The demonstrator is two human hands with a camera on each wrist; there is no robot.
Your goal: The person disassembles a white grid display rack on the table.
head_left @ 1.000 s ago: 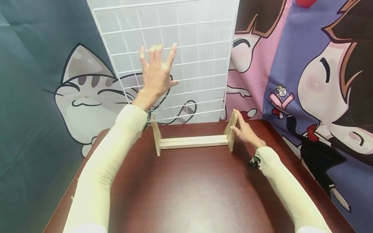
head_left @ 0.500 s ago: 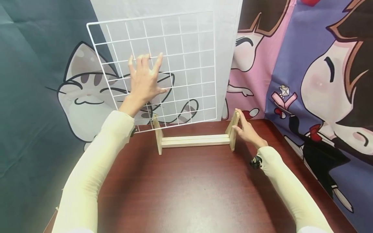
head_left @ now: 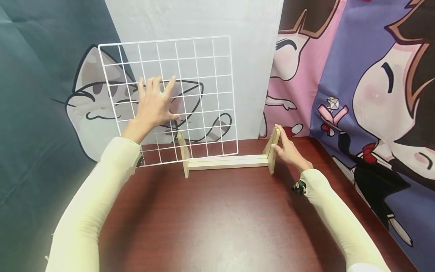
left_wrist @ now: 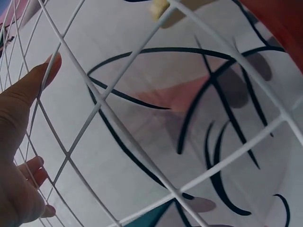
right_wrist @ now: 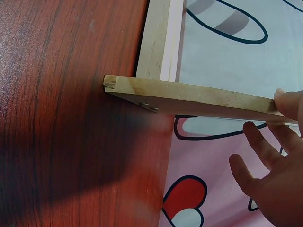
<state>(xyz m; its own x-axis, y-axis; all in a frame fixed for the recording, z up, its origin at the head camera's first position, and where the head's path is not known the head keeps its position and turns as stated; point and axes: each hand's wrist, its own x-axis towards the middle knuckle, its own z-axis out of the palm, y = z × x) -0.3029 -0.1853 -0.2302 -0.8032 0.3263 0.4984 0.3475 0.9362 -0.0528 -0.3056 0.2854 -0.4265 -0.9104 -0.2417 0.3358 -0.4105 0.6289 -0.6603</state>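
Observation:
A white wire grid panel [head_left: 201,93] hangs upright in my left hand [head_left: 153,102], slightly tilted. In the left wrist view, the fingers of this hand [left_wrist: 16,161] curl through the wires of the grid [left_wrist: 176,194]. The grid's bottom edge overlaps the left end of a pale wooden stand [head_left: 227,162] in the head view; whether they touch I cannot tell. My right hand [head_left: 289,149] grips the top of the stand's right end piece [head_left: 270,151]. In the right wrist view, its thumb lies on that piece's edge [right_wrist: 189,97], the fingers on the outer side.
The stand rests near the back of a dark red-brown table [head_left: 221,219]. Behind it hangs a cloth backdrop [head_left: 251,75] with a cartoon cat and figures, which continues along the right side. Each wrist carries a small black device [head_left: 299,187].
My left hand has lowered the grid and shifted it to the left, so its whole outline shows above the table's back edge. The right hand stays on the stand.

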